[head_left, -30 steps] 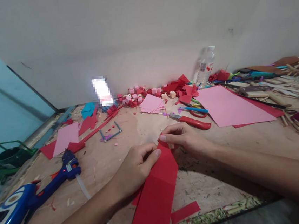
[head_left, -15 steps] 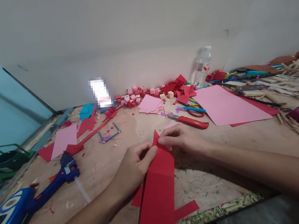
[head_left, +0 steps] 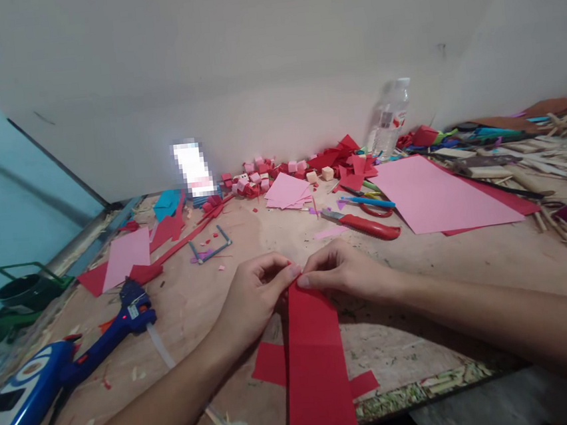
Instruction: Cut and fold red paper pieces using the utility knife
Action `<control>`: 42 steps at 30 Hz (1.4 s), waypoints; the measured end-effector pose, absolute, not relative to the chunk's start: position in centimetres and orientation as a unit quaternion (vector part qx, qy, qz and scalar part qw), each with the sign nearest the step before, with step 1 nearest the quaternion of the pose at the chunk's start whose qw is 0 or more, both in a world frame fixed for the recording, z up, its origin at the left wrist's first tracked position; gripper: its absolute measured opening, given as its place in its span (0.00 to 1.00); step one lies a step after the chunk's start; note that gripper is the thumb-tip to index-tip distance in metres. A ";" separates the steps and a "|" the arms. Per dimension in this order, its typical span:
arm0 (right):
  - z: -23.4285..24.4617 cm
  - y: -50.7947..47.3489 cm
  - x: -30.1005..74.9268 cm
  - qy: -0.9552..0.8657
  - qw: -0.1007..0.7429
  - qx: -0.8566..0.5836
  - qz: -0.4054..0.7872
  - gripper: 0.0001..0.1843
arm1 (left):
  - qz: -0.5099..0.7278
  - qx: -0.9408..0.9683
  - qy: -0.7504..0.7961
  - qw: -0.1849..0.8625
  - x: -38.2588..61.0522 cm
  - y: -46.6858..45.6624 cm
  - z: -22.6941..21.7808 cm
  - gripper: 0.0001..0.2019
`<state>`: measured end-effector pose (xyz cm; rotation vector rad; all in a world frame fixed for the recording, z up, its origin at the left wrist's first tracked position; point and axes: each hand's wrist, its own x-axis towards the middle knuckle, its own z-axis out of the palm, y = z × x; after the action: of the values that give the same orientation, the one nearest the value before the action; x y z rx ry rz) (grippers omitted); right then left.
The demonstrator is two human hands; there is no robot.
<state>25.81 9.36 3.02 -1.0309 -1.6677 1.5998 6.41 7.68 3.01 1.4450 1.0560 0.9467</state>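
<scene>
A long red paper strip [head_left: 318, 363] runs from the table's near edge up to both my hands. My left hand [head_left: 254, 295] pinches its far end from the left, and my right hand [head_left: 342, 270] pinches the same end from the right, thumbs and fingertips almost touching. The strip's far end is hidden under my fingers. A smaller red paper scrap [head_left: 271, 364] lies flat under the strip, showing on both sides.
A blue hot glue gun [head_left: 100, 340] lies at the left. Red-handled scissors [head_left: 365, 225], a large pink sheet [head_left: 437, 198], small pink squares [head_left: 286, 192], foam cubes [head_left: 260, 174] and a plastic bottle [head_left: 387, 119] sit farther back. Wooden sticks [head_left: 554, 160] crowd the right side.
The strip has swung from a slant to nearly straight toward me. Its raised pointed tip is folded down, and both hands have come together over the far end.
</scene>
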 end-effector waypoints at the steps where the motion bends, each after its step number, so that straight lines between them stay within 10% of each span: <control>1: 3.0 9.4 25.8 -0.629 0.301 -0.390 0.601 0.19 | 0.397 0.604 0.442 0.531 6.4 7.7 3.0 0.14; 42: 3.1 9.5 25.9 -0.601 0.355 -0.414 0.584 0.16 | 0.398 0.554 0.451 0.575 6.2 7.8 3.4 0.14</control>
<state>25.94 9.52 3.06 -1.0688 -1.5542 1.5105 6.24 7.84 3.38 1.2977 1.0575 0.9321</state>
